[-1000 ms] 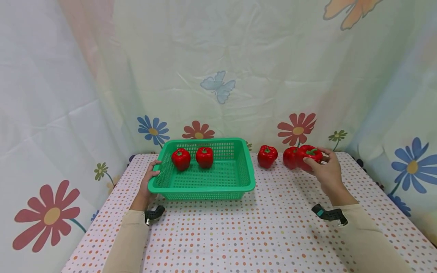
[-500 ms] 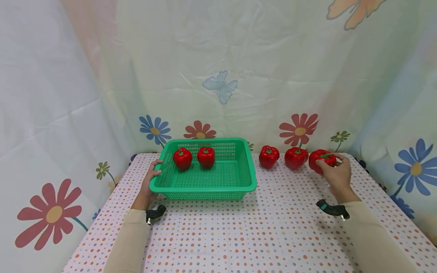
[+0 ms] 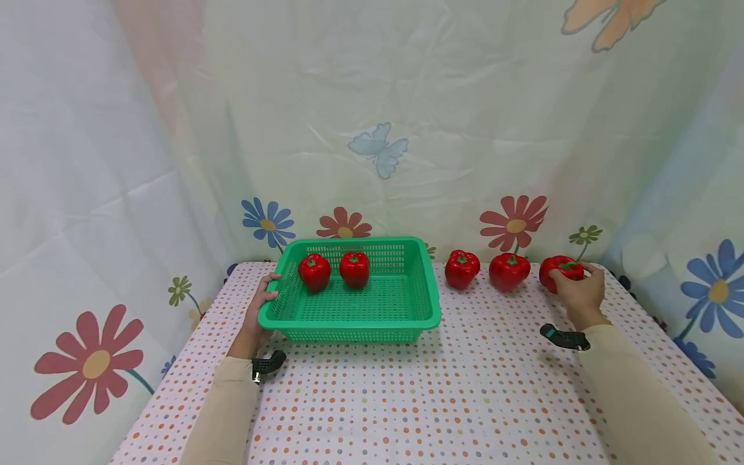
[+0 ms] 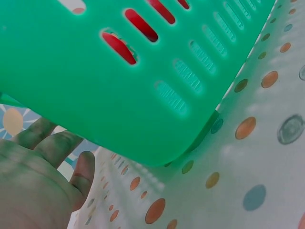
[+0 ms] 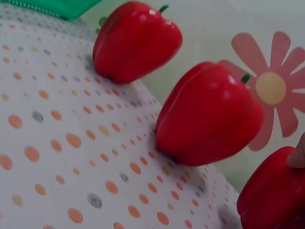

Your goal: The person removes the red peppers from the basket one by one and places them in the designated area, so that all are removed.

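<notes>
Holding 1 pepper [image 5: 269, 193], right grip [image 3: 584, 293], head view 5, right wrist 3

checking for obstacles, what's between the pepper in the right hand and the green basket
A middle red pepper and, nearer the green basket, a left red pepper, standing apart on the dotted cloth, as the head view shows.
</notes>
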A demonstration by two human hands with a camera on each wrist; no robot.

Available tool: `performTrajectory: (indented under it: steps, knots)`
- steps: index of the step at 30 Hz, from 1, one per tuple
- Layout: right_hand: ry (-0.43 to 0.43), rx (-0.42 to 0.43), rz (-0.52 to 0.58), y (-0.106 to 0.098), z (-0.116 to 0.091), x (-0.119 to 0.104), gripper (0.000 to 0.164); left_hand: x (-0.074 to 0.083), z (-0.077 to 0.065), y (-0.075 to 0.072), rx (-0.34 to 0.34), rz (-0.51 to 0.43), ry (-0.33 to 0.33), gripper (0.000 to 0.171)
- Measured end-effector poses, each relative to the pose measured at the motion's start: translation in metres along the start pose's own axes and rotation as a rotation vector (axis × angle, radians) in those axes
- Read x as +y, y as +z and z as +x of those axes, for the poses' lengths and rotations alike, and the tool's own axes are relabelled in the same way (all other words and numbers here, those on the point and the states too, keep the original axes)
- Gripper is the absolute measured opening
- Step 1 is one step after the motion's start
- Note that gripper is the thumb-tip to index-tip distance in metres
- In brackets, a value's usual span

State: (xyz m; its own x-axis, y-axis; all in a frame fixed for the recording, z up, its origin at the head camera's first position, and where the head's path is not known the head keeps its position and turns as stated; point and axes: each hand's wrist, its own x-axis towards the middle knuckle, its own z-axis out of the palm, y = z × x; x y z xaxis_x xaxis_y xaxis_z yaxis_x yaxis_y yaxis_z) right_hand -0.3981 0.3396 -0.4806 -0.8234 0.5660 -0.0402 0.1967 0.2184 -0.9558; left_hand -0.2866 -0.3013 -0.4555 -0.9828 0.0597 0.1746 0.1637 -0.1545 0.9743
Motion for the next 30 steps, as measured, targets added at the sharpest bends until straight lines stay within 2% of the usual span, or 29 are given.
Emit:
performTrajectory:
  steps: [3,7,19,26,30]
  knots:
    - [0.027,-0.009,-0.015,-0.003,-0.018,-0.017,0.080,0.000,0.000,0.001,-0.004,0.004,0.001,0.036]
    - [0.015,-0.023,-0.069,-0.005,-0.029,-0.025,0.078,0.000,0.001,0.001,-0.012,0.008,0.007,0.036]
    - [-0.039,-0.029,-0.161,0.001,-0.031,-0.024,0.076,0.001,0.000,0.001,-0.007,0.004,0.007,0.037]
    - [-0.048,-0.083,-0.219,-0.004,-0.031,-0.026,0.078,0.003,-0.002,0.002,0.001,0.008,0.001,0.036]
    - [-0.020,-0.139,-0.250,-0.011,-0.029,-0.028,0.080,0.004,-0.001,0.003,-0.002,0.001,0.006,0.035]
